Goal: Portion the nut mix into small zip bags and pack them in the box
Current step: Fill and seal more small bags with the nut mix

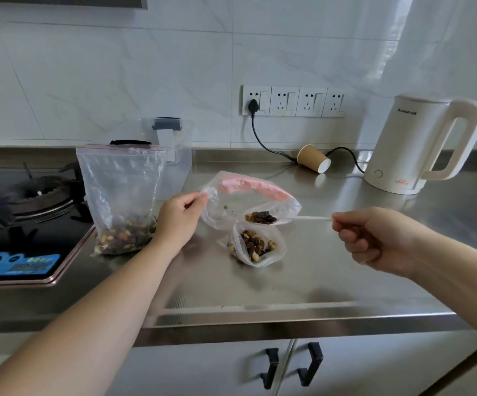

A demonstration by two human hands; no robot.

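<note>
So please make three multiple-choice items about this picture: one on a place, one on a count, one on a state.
1. Where does the big bag of nut mix stand?
A. next to the stove
B. behind the kettle
C. inside the cabinet

2. How many wall sockets are there?
A. two
B. four
C. six

3. How is the paper cup?
A. upright
B. crushed flat
C. lying on its side

Answers:
1 A: the bag stands on the counter at the edge of the stove, far from the kettle.
2 B: four sockets sit in a row, one with a plug in it.
3 C: the cup lies tipped over, its open mouth to the right.
</note>
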